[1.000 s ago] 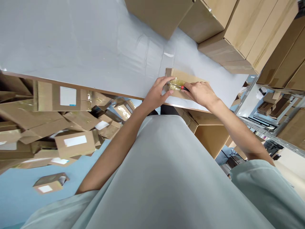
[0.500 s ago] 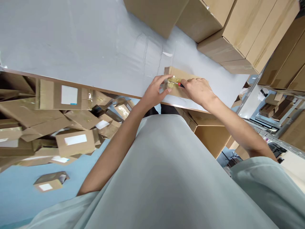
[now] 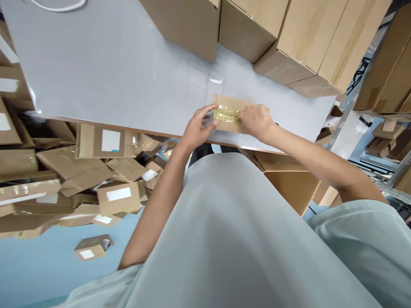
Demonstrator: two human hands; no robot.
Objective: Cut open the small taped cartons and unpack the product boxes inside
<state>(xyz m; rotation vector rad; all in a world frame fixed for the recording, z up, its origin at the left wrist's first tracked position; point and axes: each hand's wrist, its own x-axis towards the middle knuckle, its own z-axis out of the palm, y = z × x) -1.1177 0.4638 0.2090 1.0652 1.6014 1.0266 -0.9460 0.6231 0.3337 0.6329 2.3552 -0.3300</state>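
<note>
A small flat cardboard box (image 3: 229,105), sealed with shiny yellowish tape, lies near the front edge of the grey table (image 3: 112,72). My left hand (image 3: 197,128) grips the box's left end, thumb on its near side and fingers curled over the top. On the taped seam rests my right hand (image 3: 255,119), closed. Its fingers hide whatever it holds; a thin dark tip barely shows along the tape.
Large cardboard cartons (image 3: 257,30) stand stacked at the back of the table. Several small taped parcels (image 3: 112,196) with white labels lie heaped on the blue floor at the left. Metal shelving (image 3: 379,141) with more boxes stands at the right. One carton (image 3: 285,184) sits under the table.
The view has shifted, so the box sits slightly lower and further left. My right hand has closed over the red-handled tool, which showed earlier and is now hidden. Both hands remain on the box.
</note>
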